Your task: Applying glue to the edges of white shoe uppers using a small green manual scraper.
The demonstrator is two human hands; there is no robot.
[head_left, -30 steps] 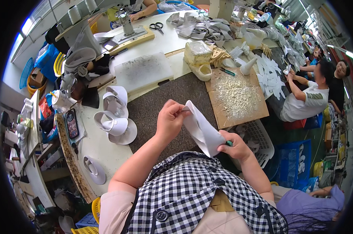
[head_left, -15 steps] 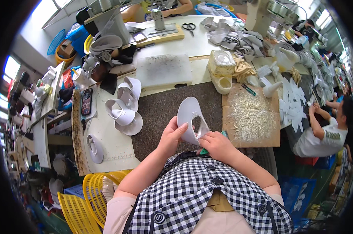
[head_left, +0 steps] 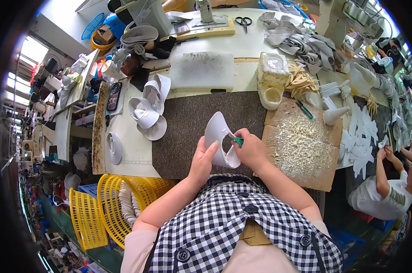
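- Single head view, worn high, looking steeply down over a checked shirt front onto the dark felt mat [head_left: 188, 132].
- Close to the mat; both forearms entering from the lower edge toward it.
- Wide fisheye: bench edges beyond the mat bending, dark rim all round.
- No second view to overlap.

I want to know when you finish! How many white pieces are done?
Done, it seems: three curved white pieces stacked on the table's left. In hand: one white piece, held by the left hand while the right hand works it with a green-handled tool. Left: cannot tell.
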